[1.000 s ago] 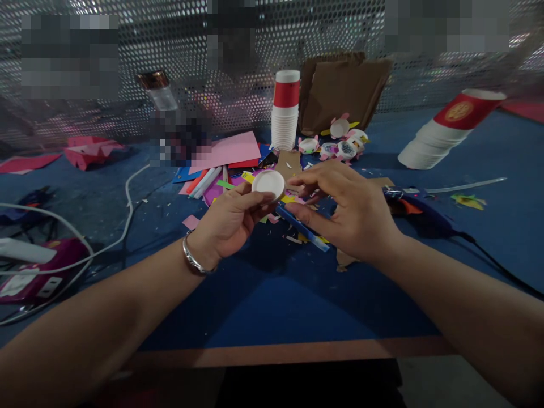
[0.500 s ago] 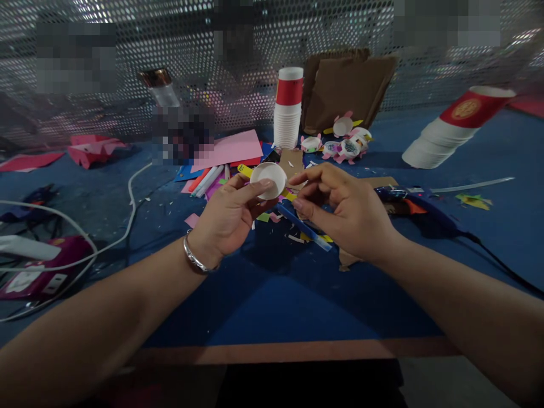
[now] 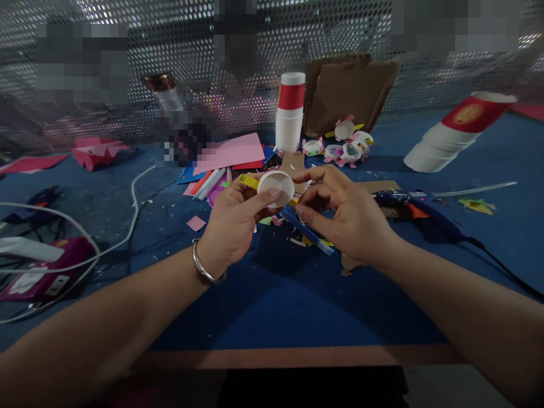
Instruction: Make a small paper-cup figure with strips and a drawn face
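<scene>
My left hand (image 3: pixel 232 224), with a silver bangle at the wrist, grips a shallow white paper cup base (image 3: pixel 274 182). Its thumb presses inside the rim and the fingers are underneath. A yellow paper strip (image 3: pixel 249 181) with dark marks sticks out on the left of the cup base; a yellow end also shows on the right. My right hand (image 3: pixel 340 207) is beside the cup base, fingers curled, thumb and a finger closed at that right yellow end. The index fingertip is close to the rim. Whatever lies behind the cup base is hidden.
Paper scraps, markers (image 3: pixel 210 184) and pink sheets (image 3: pixel 238 152) lie beyond my hands. Stacked paper cups (image 3: pixel 290 127) stand behind; another stack (image 3: pixel 454 136) leans at right. Decorated cup pieces (image 3: pixel 352 152) sit near cardboard (image 3: pixel 348 96). A glue gun (image 3: pixel 437 212) and a corded power strip (image 3: pixel 46 272) flank me.
The cup base has moved slightly right and tilted, nearer to my right hand. More of the yellow strip shows at its left. My right fingers now meet the yellow end at its right.
</scene>
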Demonstrator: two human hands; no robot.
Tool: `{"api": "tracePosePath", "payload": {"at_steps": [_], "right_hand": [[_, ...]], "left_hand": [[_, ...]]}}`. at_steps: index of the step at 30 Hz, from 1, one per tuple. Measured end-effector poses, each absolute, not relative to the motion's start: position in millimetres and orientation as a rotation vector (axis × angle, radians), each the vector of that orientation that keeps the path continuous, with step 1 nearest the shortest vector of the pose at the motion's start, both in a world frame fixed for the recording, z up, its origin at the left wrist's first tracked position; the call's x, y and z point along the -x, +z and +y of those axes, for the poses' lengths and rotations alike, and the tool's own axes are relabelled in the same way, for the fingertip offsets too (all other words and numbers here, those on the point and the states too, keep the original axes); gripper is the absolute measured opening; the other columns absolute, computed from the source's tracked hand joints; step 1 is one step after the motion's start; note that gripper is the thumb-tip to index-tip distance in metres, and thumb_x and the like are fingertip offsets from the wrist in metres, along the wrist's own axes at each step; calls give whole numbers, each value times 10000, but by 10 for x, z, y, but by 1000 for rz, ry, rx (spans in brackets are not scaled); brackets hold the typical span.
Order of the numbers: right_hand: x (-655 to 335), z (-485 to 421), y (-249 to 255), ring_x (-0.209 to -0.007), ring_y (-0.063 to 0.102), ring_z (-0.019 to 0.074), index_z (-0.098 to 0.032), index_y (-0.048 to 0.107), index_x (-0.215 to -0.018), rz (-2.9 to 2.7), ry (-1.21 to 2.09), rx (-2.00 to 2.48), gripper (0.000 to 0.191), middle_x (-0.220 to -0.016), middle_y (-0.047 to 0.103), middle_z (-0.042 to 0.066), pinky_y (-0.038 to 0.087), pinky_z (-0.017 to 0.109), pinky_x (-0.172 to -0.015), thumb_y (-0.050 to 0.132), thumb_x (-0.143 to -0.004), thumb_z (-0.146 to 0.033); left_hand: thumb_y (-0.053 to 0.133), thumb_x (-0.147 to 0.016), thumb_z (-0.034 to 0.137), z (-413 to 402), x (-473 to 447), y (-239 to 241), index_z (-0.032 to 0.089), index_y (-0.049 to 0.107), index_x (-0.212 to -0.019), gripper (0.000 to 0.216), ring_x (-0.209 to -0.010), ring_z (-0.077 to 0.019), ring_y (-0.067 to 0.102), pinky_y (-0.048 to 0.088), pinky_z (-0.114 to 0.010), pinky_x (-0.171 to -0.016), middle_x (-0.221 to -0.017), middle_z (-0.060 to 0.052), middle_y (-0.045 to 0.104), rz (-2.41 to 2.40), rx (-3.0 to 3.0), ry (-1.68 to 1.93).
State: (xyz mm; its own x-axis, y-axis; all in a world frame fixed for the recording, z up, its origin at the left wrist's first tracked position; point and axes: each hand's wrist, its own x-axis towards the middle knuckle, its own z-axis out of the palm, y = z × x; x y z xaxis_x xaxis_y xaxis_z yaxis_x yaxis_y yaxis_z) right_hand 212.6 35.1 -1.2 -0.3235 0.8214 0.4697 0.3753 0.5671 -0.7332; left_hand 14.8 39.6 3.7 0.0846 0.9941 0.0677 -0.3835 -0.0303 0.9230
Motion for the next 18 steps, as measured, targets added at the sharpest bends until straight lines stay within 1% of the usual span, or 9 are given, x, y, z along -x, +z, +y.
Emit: {"api": "tracePosePath", "payload": {"at_steps": [3,7,9,12,15,18], "right_hand": [[-2138,355,4,-729,710,174,-222,624,-1235,-1934,576,983,336,-876,740,3,575,335,-685,766,-944,-310],[-2144,356,25,-825,755,196,-227,662,-1151,-1949,429,954,214,-948,773,35,593,335,-709,726,-994,-358],[-2146,356,32,-867,768,206,-229,672,-1129,-1962,368,936,169,-977,788,43,598,339,-730,708,-1003,-336],[-2155,365,36,-861,768,201,-232,696,-1115,-1988,336,921,128,-980,799,41,593,331,-725,698,-1003,-294],[-2174,378,39,-820,754,186,-230,720,-1085,-2003,355,903,96,-942,795,28,580,316,-710,699,-998,-264],[-2196,380,59,-795,742,176,-233,724,-1038,-2023,391,893,62,-921,791,14,574,312,-711,707,-979,-226]], "left_hand": [[974,-728,255,382,-139,-14,196,753,-962,328,-838,-159,735,593,-288,-797,-916,-11,791,857,-1118,1396],[977,-741,295,353,-117,-44,217,730,-956,336,-750,-152,688,551,-287,-725,-866,0,761,932,-1322,1411],[965,-742,281,337,-116,-28,214,726,-919,305,-732,-153,664,536,-292,-715,-840,-1,737,933,-1401,1362],[958,-737,273,321,-118,8,220,714,-888,292,-719,-154,649,522,-294,-707,-823,0,724,908,-1462,1315],[943,-769,280,319,-102,26,230,728,-911,263,-740,-157,654,525,-295,-718,-849,0,726,881,-1531,1298],[899,-835,276,308,-71,30,236,757,-941,182,-797,-168,674,542,-306,-775,-890,-8,731,886,-1632,1280]]}}
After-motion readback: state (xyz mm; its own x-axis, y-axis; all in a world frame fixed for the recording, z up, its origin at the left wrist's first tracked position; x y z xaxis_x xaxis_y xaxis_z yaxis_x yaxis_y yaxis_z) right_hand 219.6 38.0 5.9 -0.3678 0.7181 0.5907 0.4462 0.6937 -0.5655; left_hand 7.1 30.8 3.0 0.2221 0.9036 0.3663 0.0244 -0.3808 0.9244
